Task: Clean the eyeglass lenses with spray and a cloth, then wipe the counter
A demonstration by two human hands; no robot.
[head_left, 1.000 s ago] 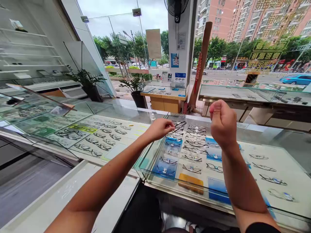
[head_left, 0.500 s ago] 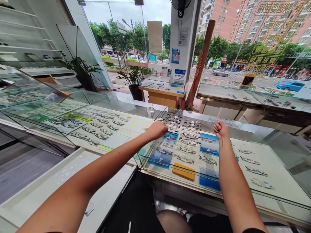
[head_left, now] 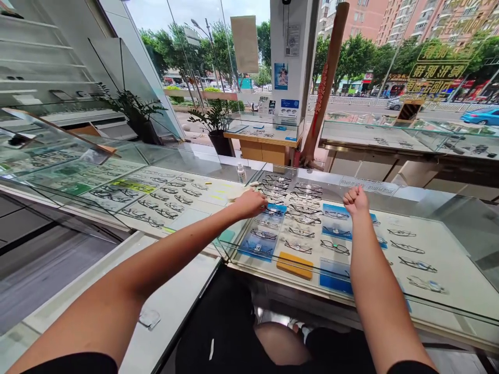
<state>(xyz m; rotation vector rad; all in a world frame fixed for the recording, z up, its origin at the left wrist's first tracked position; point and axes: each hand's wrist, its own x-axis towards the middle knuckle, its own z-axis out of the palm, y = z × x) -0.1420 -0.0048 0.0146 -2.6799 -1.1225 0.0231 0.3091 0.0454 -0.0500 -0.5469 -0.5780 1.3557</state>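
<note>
Both arms reach over a glass display case (head_left: 448, 306) with rows of eyeglasses inside. My left hand (head_left: 251, 203) is closed above the case's left part, beside a blue card with glasses; what its fingers hold, if anything, is too small to tell. My right hand (head_left: 355, 200) is curled into a fist above the case's back right part, and nothing shows in it. Between the hands lie dark-framed glasses (head_left: 306, 212). Nearer to me are green-marked glasses (head_left: 335, 246) and a yellow case (head_left: 295, 265). A small white bottle (head_left: 241, 173) stands behind my left hand.
On the left, another glass case holds more glasses (head_left: 169, 212). An open white drawer (head_left: 175, 296) sticks out below it at my left, with a small clear item (head_left: 149, 318) inside. Potted plants (head_left: 142, 117) and a wooden post (head_left: 326, 83) stand beyond the counter.
The view has tilted down and shifted slightly. My left hand has turned a little, its fingers lower over the blue card. My right hand stays raised and curled.
</note>
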